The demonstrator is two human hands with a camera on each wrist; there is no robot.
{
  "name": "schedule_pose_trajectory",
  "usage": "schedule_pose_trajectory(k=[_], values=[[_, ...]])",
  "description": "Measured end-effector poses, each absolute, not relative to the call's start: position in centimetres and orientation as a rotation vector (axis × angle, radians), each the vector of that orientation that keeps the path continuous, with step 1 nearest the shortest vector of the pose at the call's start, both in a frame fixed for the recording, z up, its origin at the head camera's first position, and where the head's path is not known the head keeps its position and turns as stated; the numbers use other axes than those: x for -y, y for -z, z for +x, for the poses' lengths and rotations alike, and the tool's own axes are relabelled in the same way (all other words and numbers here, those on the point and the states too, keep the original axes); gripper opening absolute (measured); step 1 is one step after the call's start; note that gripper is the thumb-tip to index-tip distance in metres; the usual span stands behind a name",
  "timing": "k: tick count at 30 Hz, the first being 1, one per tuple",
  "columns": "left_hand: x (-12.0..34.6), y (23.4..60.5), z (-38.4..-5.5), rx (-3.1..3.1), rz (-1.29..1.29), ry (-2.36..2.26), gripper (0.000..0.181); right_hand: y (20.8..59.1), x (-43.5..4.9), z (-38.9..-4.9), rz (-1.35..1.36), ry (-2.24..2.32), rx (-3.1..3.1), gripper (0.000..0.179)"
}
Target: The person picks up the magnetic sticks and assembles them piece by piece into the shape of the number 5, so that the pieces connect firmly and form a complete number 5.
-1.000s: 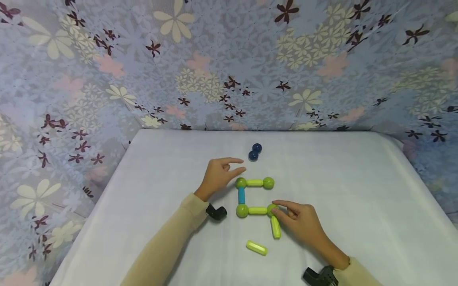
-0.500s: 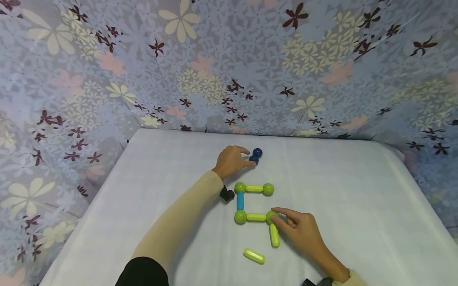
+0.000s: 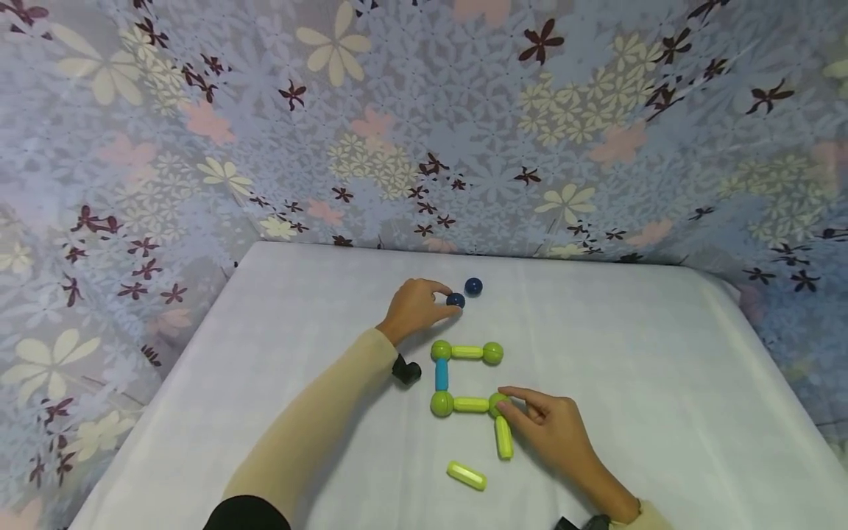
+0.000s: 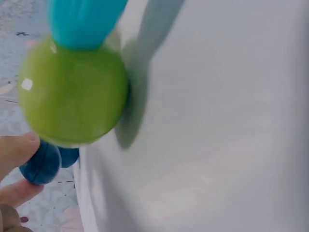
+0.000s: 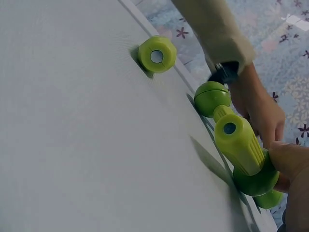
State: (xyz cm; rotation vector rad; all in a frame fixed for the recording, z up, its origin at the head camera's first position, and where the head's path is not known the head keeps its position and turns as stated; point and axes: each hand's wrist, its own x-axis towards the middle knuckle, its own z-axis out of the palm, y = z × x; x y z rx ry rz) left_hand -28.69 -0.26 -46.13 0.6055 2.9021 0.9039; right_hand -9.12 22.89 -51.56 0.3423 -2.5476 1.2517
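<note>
My left hand (image 3: 412,309) pinches a dark blue ball (image 3: 455,300) between thumb and finger, near the far part of the table. In the left wrist view that blue ball (image 4: 41,164) shows between the fingertips. A second blue ball (image 3: 473,286) lies just behind it to the right. My right hand (image 3: 553,427) pinches a green ball (image 3: 498,405) at one corner of a ball-and-stick shape. Yellow-green sticks (image 3: 471,405) and a blue stick (image 3: 442,375) join its green balls. From the gripped ball another yellow-green stick (image 5: 239,142) points toward the near side.
A loose yellow-green stick (image 3: 467,475) lies nearer the front of the white-covered table (image 3: 629,331). Floral cloth (image 3: 397,147) rises behind the table's far edge. Black wrist cameras (image 3: 406,371) hang at both wrists.
My left hand has reached from beside the shape to the far blue balls, grasped one, and drawn it left, away from the other. The right hand keeps its hold on the green ball.
</note>
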Motion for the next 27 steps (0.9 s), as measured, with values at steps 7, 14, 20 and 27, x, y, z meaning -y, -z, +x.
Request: schedule_pose_trajectory(k=[7,14,20,27], values=[[3.5,46.6,-24.5,-2.817,0.533,-1.251,0.042,51.6,-22.6,-9.0,0.356,-1.215,2.541,0.021],[5.2,47.3,-18.1,-2.613,0.678,-1.642,0.04,51.3,-22.6,-9.1,0.356,-1.22,2.552,0.021],[4.3,47.7,-12.7,-2.444,0.874,-1.739,0.036,51.5,-22.8,-8.8,0.333,-1.22,2.557,0.021],[2.4,48.6,-7.2,-2.375,1.02,-1.592,0.032,51.7,-22.5,-9.2,0.367,-1.162,2.554,0.02]])
